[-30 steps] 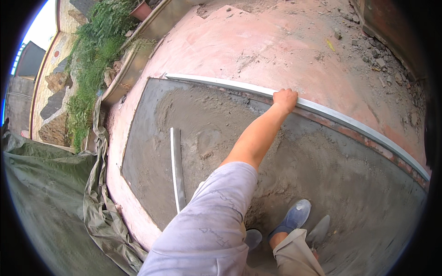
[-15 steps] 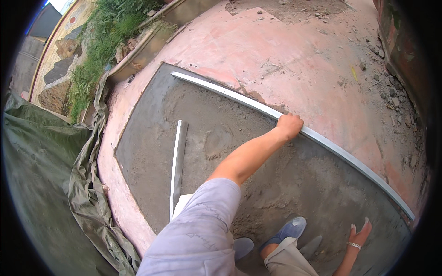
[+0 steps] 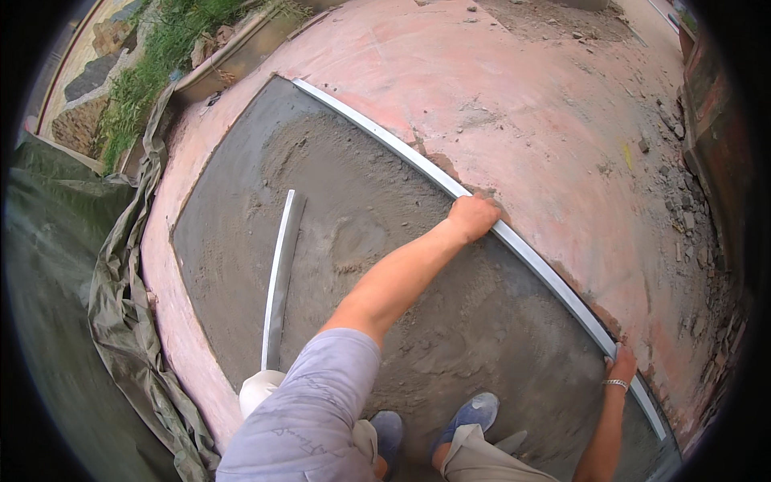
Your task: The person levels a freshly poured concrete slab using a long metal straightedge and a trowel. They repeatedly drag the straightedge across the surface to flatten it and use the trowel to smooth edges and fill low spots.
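Observation:
A long, silvery straightedge bar (image 3: pixel 385 143) lies along the far edge of a patch of wet grey mortar (image 3: pixel 385 321). My left hand (image 3: pixel 475 217) is closed around the bar near its middle. Farther right, my right hand (image 3: pixel 621 367), with a bracelet at the wrist, grips the bar toward its near right end. Fingers of both hands are partly hidden behind the bar. Left of my left forearm, a second, shorter metal bar (image 3: pixel 278 273) rests on the mortar, its lower end covered by a pale knee or cloth.
Pink hard ground (image 3: pixel 546 120) borders the mortar. A dark green tarpaulin (image 3: pixel 56 281) lies folded at the left. Loose rubble (image 3: pixel 683 217) lines a rusty wall (image 3: pixel 711 153) on the right. My blue shoes (image 3: pixel 474 414) stand on the mortar. Grass (image 3: pixel 173 60) grows beyond a low kerb.
My right hand, open and apart from the bar before, now grips it. The bar's far left end has shifted toward the patch's far corner. My left hand keeps its hold.

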`<state>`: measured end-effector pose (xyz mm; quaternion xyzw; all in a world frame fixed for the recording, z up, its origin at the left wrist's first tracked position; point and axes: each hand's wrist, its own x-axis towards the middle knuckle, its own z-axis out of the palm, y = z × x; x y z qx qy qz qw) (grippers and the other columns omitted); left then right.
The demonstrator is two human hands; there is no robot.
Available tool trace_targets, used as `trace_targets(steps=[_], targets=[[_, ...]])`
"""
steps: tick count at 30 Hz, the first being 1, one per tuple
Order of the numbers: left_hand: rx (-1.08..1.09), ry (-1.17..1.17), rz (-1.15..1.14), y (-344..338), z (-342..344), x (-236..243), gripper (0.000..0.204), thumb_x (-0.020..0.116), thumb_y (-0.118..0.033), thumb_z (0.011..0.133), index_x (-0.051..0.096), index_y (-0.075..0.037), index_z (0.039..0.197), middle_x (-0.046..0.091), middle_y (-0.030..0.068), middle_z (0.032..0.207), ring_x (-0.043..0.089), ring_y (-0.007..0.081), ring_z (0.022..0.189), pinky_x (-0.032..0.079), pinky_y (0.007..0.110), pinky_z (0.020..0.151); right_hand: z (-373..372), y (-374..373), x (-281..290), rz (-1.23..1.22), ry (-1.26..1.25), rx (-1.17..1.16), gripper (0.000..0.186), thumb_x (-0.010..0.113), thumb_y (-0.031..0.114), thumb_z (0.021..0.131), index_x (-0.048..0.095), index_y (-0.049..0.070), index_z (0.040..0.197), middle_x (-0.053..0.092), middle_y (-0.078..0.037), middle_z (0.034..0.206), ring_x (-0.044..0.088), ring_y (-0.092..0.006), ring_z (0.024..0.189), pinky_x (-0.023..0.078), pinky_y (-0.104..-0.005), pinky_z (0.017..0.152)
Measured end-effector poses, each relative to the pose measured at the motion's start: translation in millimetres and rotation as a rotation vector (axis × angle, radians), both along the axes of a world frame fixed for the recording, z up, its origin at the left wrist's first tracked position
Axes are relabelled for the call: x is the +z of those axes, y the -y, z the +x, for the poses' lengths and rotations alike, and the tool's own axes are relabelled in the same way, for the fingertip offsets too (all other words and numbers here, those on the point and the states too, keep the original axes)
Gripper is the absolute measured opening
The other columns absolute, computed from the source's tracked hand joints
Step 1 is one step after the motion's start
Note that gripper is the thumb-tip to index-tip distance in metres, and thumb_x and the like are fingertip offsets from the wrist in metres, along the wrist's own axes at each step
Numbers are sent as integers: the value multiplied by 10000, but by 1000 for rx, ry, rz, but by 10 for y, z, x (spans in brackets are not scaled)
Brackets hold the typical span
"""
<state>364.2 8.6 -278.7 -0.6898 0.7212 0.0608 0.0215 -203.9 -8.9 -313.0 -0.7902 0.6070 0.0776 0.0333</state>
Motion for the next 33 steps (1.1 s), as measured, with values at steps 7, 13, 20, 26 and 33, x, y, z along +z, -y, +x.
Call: trace_targets(steps=[7, 13, 20, 26, 33], targets=[[-5, -56, -7, 3, -282, 55, 155, 578, -124, 859, 697, -117, 957, 677, 79, 1031, 669, 276, 1007, 591, 407, 711, -541, 119, -124, 8, -30, 20, 527, 823, 49, 659, 629, 46, 1148, 636, -159, 1127, 613, -360, 1046, 490, -446, 916], [30, -90, -66, -42, -277, 71, 167, 588, -126, 853, 677, -103, 993, 640, 73, 1023, 639, 263, 1017, 588, 406, 736, -1243, 224, -356, -76, -46, -52, 555, 823, 13, 637, 617, 29, 1153, 624, -183, 1159, 601, -379, 1095, 495, -434, 943], [94, -85, -109, -9, 11, -20, 163, 584, -133, 858, 684, -107, 985, 635, 74, 1027, 639, 256, 1012, 592, 392, 723, -1117, 313, -315, -16, -125, -67, 553, 817, 12, 638, 617, 35, 1153, 632, -176, 1186, 607, -389, 1098, 498, -435, 948], [91, -84, -120, -75, 7, -24, 151, 584, -137, 857, 685, -111, 967, 640, 63, 1007, 640, 242, 1001, 597, 381, 714, -1123, 305, -271, 67, -139, -99, 575, 835, 29, 619, 615, 20, 1150, 632, -180, 1182, 597, -388, 1107, 490, -444, 952], [65, -112, -105, 6, -106, -29, 162, 589, -139, 855, 709, -126, 963, 655, 67, 1013, 651, 248, 999, 598, 379, 719, -1462, 395, -496, -38, -178, -96, 601, 867, 49, 603, 629, 8, 1154, 652, -168, 1171, 599, -364, 1108, 473, -437, 989]])
